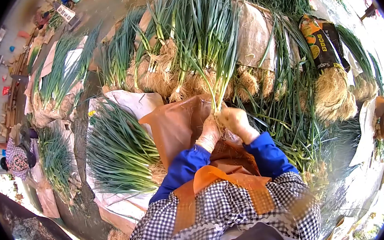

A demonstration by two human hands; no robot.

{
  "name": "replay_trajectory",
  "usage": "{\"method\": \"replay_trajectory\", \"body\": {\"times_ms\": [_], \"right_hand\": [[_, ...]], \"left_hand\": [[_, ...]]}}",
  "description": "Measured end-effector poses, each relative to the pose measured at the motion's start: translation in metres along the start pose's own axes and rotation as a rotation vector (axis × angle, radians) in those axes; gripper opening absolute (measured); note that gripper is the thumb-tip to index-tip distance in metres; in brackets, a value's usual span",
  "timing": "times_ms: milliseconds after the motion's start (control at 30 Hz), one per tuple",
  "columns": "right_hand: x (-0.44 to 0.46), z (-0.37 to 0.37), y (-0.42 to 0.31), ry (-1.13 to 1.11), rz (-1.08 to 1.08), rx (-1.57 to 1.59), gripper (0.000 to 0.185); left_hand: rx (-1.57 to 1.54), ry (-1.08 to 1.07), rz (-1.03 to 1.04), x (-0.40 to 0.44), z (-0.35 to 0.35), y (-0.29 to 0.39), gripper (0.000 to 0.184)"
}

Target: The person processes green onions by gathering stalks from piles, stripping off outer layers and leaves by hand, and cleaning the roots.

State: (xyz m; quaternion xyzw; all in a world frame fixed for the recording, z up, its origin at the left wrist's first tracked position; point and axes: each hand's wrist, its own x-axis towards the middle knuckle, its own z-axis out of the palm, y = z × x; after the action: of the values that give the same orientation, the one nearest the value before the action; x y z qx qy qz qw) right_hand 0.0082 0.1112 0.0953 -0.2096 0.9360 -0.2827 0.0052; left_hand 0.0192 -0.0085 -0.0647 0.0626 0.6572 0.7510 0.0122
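One thin onion bunch [217, 92] is in my left hand [209, 128]; my right hand [235, 119] curls alongside, grip unclear. The heap [119, 149] reaching the sheet [142, 99]'s left edge looks done; bundles [164, 58] ahead seem undone.

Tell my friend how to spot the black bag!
Find the person's blue right sleeve, then look up and right to a big tuft of pale roots. The black bag sits just above it. Orange and yellow print sets it apart from the plain beige sheet nearby.
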Motion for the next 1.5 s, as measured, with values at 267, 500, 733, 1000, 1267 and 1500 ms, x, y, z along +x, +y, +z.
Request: {"method": "replay_trajectory", "body": {"times_ms": [267, 500, 733, 1000, 1267, 1500], "right_hand": [[-0.044, -0.057, 0.034, -0.426, 0.416, 0.048, 0.04], [-0.043, -0.004, 0.033, -0.567, 0.085, 0.07, 0.034], [-0.033, -0.05, 0.042, -0.205, 0.448, 0.441, 0.061], [0.004, 0.038, 0.048, 0.309, 0.666, 1.388, 0.016], [0.006, 0.013, 0.047, 0.228, 0.526, 0.654, 0.023], [0.064, -0.021, 0.069, 0.154, 0.427, 0.575, 0.04]], "left_hand": [[-1.184, -0.051, -0.706, 0.01, -0.002, 0.094, 0.031], [-1.103, -0.052, -0.698, 0.018, -0.004, 0.111, 0.027], [-0.828, -0.044, -0.722, 0.015, -0.002, 0.105, 0.02], [-0.733, 0.205, -0.498, 0.011, 0.009, 0.085, 0.019], [-1.007, -0.029, -0.759, 0.012, 0.01, 0.09, 0.026], [-0.913, 0.012, -0.654, 0.034, -0.022, 0.175, 0.024]]}}
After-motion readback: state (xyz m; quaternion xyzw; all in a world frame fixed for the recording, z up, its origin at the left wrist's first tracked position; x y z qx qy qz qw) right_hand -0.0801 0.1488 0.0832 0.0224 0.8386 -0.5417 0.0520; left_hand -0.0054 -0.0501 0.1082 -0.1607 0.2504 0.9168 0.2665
